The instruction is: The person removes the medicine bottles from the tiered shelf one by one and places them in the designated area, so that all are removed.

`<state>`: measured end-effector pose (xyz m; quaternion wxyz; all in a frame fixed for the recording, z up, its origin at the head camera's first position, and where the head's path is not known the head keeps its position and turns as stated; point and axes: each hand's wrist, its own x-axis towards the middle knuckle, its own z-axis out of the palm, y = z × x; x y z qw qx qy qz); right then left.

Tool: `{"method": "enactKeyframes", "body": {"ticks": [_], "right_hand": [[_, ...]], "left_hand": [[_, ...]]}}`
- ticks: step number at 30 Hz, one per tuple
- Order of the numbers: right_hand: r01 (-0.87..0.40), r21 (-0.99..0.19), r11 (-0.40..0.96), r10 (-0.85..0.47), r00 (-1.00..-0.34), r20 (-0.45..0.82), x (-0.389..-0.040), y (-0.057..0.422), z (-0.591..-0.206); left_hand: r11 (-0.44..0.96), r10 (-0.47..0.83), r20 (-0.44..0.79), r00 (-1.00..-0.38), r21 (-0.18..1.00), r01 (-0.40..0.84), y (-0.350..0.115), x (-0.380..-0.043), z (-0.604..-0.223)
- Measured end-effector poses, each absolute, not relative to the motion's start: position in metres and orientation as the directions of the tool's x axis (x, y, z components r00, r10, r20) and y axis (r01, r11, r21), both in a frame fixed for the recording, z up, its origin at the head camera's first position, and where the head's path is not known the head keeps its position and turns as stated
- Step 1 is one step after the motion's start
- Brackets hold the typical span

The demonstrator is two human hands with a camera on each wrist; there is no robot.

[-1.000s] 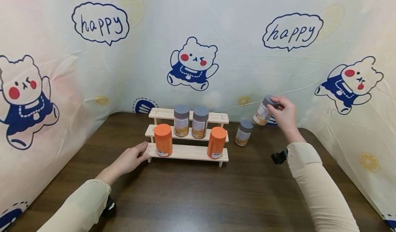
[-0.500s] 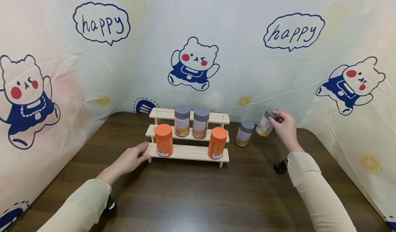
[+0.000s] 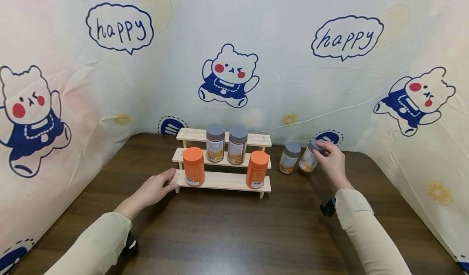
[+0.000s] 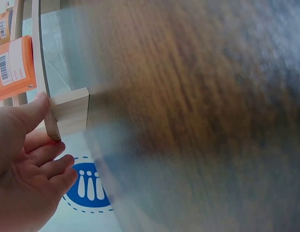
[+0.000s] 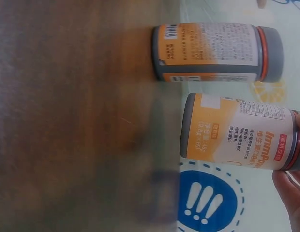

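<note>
My left hand (image 3: pixel 156 188) pinches the left end of the bottom step of a three-step wooden display rack (image 3: pixel 227 180); in the left wrist view the thumb (image 4: pixel 36 108) lies on one face of the board, fingers at the other. My right hand (image 3: pixel 332 163) grips a grey supplement bottle (image 3: pixel 309 161) by its cap, slightly tilted. In the right wrist view this held bottle (image 5: pixel 239 133) shows an orange and white label, its base close over the table. Just left of it a second grey bottle (image 3: pixel 288 161) stands upright on the table.
Two grey bottles (image 3: pixel 215 144) stand side by side on the middle step. An orange bottle (image 3: pixel 193 167) stands at the left of the bottom step, another orange bottle (image 3: pixel 257 171) at its right. A printed cloth (image 3: pixel 286 42) hangs behind the dark wooden table (image 3: pixel 227 234).
My right hand has lowered the grey bottle from above the table's back right, bringing it down beside the standing grey bottle. The left hand has kept its place on the rack.
</note>
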<state>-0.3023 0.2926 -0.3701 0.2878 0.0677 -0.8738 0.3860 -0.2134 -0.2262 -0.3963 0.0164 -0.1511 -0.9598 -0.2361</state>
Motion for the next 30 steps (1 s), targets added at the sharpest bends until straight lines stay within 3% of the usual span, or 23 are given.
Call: {"method": "enactKeyframes", "body": {"ticks": [30], "right_hand": [[-0.429,-0.563,0.707,-0.033,-0.814,0.579,-0.300,0.287,-0.390]], "left_hand": [[0.843,0.283,0.101,-0.954,0.448,0.297,-0.227,-0.213,-0.398]]}}
